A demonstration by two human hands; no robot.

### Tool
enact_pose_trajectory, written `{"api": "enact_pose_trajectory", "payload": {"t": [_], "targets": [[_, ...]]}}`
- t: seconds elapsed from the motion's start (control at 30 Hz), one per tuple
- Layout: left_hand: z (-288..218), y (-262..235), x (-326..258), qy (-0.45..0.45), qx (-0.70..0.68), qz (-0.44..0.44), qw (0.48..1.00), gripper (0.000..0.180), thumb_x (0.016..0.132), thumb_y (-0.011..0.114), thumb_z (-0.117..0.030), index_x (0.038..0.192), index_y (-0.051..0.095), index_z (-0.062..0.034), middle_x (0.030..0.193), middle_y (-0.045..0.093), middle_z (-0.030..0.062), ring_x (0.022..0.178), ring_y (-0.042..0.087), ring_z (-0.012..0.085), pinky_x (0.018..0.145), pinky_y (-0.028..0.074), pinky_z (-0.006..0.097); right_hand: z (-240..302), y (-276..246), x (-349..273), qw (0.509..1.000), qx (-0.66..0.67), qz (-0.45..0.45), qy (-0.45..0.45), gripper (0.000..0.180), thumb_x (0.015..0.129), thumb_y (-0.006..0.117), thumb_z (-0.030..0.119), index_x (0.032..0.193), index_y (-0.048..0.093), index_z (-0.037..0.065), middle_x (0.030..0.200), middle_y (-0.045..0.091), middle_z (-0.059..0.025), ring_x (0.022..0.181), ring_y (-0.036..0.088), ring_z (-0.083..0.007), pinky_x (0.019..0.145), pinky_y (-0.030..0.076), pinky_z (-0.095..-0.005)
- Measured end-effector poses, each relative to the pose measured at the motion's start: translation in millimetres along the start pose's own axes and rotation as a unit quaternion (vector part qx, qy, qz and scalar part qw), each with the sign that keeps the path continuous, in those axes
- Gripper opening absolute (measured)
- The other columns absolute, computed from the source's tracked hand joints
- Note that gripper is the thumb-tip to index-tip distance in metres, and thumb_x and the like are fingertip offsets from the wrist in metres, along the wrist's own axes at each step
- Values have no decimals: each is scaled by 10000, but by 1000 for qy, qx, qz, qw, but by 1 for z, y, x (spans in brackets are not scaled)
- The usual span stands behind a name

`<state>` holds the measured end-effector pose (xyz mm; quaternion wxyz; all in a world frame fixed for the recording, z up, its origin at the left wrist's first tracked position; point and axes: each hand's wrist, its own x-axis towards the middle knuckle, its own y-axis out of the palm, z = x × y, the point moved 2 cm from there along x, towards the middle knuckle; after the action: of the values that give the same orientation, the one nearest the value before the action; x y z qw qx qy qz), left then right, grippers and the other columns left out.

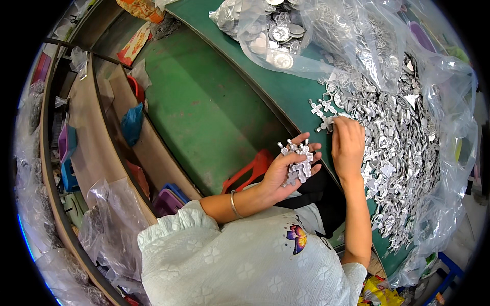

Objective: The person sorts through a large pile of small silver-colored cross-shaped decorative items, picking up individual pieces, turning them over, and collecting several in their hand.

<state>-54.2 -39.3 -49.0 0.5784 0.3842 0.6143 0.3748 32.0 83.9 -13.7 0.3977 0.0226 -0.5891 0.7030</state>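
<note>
My left hand is palm up just off the table edge, holding a bunch of small silver cross-shaped metal pieces. My right hand rests palm down on the green table, its fingertips pinching one silver cross at the near edge of a large heap of silver metal pieces. A few loose crosses lie just beyond the fingers.
Clear plastic bags of round silver medals lie at the table's far end, and a plastic sheet wraps the heap. A red stool stands on the green floor; wooden shelves with bags and bins run along the left.
</note>
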Motion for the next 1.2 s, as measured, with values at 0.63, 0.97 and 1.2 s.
{"api": "enact_pose_trajectory", "payload": {"t": [0.63,0.97,1.2], "targets": [[-3,-3,-2,13,-12,14,1000,379,853,479,-92,1223,415,-141,1173,499,127,1057,516,265,849,477,393,2,0,4,998,59,21,1,201,709,620,25,905,578,18,920,560,-103,860,521,-286,732,419,-361],[-6,-2,-1,25,20,63,997,331,870,514,-164,1187,425,-125,1088,517,100,1011,514,236,728,494,358,31,-11,22,986,137,14,93,116,706,641,31,818,620,11,882,570,-99,810,523,-259,679,424,-328],[-2,-3,-1,-20,-17,38,999,264,841,550,-98,1096,481,-106,986,551,94,882,568,207,591,523,290,13,29,36,1000,8,13,10,167,726,618,59,880,581,7,958,558,-90,914,491,-270,809,359,-369]]}}
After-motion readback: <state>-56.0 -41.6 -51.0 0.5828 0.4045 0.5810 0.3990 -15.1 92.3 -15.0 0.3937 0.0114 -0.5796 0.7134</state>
